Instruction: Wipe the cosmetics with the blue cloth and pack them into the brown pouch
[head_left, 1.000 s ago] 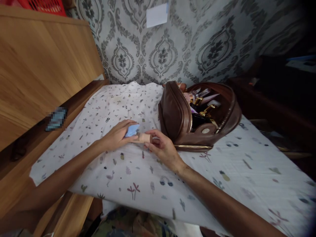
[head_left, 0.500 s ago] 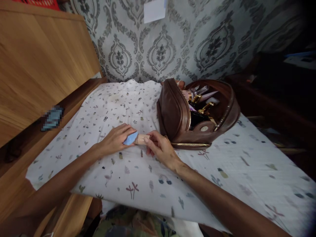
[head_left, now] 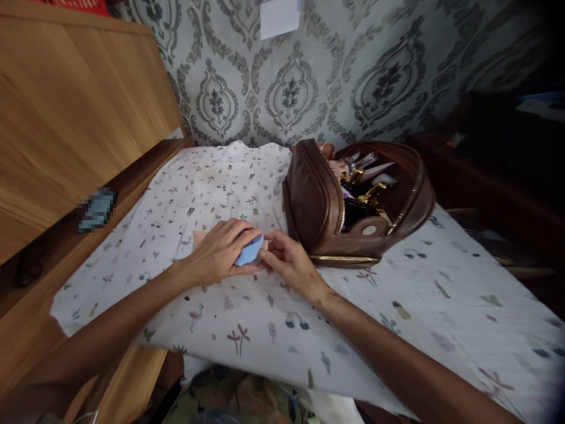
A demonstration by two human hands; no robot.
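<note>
My left hand (head_left: 225, 247) is closed over a light blue cloth or pad (head_left: 250, 250), which wraps around a small beige cosmetic container. Fingers and cloth hide most of the container (head_left: 265, 245); whether it is a tube or a bottle I cannot tell. With thumb and fingers, my right hand (head_left: 289, 262) pinches its right end. A pale peach piece (head_left: 198, 237) shows behind the left hand, perhaps the container's other end. Just right of my hands stands an open brown makeup bag (head_left: 315, 203), holding several gold-capped and pink cosmetics (head_left: 368, 191).
A white printed cloth (head_left: 229, 182) covers the table. Along the left side is a wooden cabinet (head_left: 88, 100), with a blurred-out item (head_left: 97, 211) on the ledge below it. Patterned wallpaper (head_left: 291, 88) rises behind, and dark furniture (head_left: 494, 153) lies to the right.
My left hand has slid right along the beige container, bringing the blue cloth up against my right fingers. Less of the container shows between the hands. The view has shifted slightly.
</note>
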